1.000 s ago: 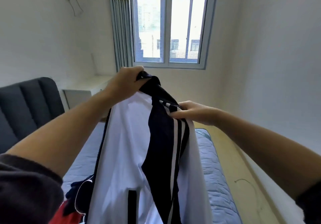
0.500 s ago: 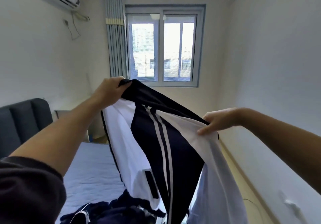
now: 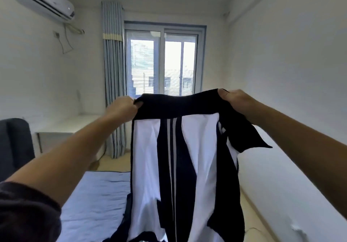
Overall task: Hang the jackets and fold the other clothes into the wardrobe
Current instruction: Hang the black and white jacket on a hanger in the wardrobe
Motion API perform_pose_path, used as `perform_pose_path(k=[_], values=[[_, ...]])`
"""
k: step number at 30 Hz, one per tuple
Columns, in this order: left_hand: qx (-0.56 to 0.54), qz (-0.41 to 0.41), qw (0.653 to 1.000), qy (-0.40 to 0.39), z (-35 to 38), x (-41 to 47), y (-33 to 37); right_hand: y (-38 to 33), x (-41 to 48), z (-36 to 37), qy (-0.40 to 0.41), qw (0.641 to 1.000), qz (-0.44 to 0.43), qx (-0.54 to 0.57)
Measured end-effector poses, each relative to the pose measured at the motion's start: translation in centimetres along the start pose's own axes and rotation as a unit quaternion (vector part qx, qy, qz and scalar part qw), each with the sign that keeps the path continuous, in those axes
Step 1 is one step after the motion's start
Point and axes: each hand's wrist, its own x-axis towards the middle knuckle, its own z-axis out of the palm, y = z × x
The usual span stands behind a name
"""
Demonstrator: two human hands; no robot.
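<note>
A white and navy track jacket [image 3: 187, 157] with white stripes hangs stretched out in front of me above the bed. My left hand [image 3: 122, 110] grips the left end of its dark top band, and my right hand [image 3: 234, 99] pinches the right end at about the same height. The band runs nearly level between the two hands. A dark flap of the jacket droops to the right below my right wrist. The jacket's lower part falls out of view at the bottom edge.
A bed with a blue sheet [image 3: 93, 200] lies below left, with a dark padded headboard [image 3: 13, 147] at far left. A white desk [image 3: 62, 129] stands by the curtain [image 3: 112, 82] and window [image 3: 163, 63]. White wall [image 3: 291, 91] on the right; narrow floor strip beside the bed.
Both hands have spread apart and levelled, pulling the jacket's top band taut. My right hand has risen and shifted right. The view has tilted up, showing more of the ceiling and air conditioner.
</note>
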Motion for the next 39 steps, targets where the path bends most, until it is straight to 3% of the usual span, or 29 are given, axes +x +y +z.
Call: perform_pose_path(k=[1, 4, 6, 9, 11, 13, 15, 17, 19, 21, 23, 28, 31, 33, 35, 39], values=[[-0.116, -0.022, 0.992, -0.04, 0.6, -0.5, 1.1, -0.5, -0.1, 0.4, -0.017, 0.999, 0.018, 0.04], [-0.401, -0.028, 0.907, -0.126, 2.2, -1.9, 4.4, -1.5, -0.2, 2.2, -0.068, 0.986, 0.026, 0.15], [-0.464, 0.023, 0.867, -0.178, 2.7, -3.0, 5.7, -1.9, 0.0, 3.0, -0.094, 0.988, -0.008, 0.124], [-0.453, 0.136, 0.829, -0.3, 3.6, -5.5, 7.2, -2.6, 0.5, 4.2, -0.078, 0.992, -0.064, 0.071], [-0.449, 0.143, 0.848, -0.244, 4.5, -6.4, 8.1, -3.0, 0.7, 5.1, -0.051, 0.993, -0.077, 0.069], [-0.45, 0.109, 0.881, -0.096, 5.2, -6.1, 8.1, -2.8, 0.7, 5.3, -0.066, 0.99, -0.079, 0.098], [-0.489, 0.057, 0.869, -0.049, 4.8, -5.7, 7.6, -1.6, 0.8, 5.0, -0.117, 0.983, -0.082, 0.119], [-0.543, 0.032, 0.837, -0.063, 3.6, -5.5, 7.2, 0.6, 0.6, 4.7, -0.173, 0.977, -0.059, 0.109], [-0.556, 0.059, 0.823, -0.104, 2.4, -5.5, 7.2, 2.8, 0.6, 4.9, -0.256, 0.959, -0.019, 0.116], [-0.516, 0.101, 0.838, -0.146, 1.5, -5.4, 7.4, 3.6, 0.3, 5.7, -0.33, 0.936, -0.007, 0.119], [-0.472, 0.121, 0.859, -0.159, 1.1, -5.1, 7.3, 3.2, -0.3, 6.4, -0.35, 0.932, -0.019, 0.096], [-0.39, 0.123, 0.905, -0.117, 1.9, -5.0, 5.8, 4.1, -0.8, 7.3, -0.279, 0.947, -0.042, 0.15], [-0.25, 0.138, 0.955, -0.083, 2.6, -5.0, 4.7, 4.3, -1.4, 7.3, -0.236, 0.934, -0.037, 0.266], [-0.189, 0.111, 0.974, -0.05, 3.3, -5.1, 4.5, 4.1, -1.5, 7.0, -0.223, 0.932, -0.018, 0.285], [-0.217, 0.066, 0.974, -0.016, 3.9, -4.8, 4.4, 3.9, -1.5, 6.5, -0.208, 0.939, -0.014, 0.274], [-0.34, 0.073, 0.937, -0.021, 3.5, -4.8, 5.0, 2.5, -1.5, 4.9, -0.148, 0.956, -0.01, 0.254]])
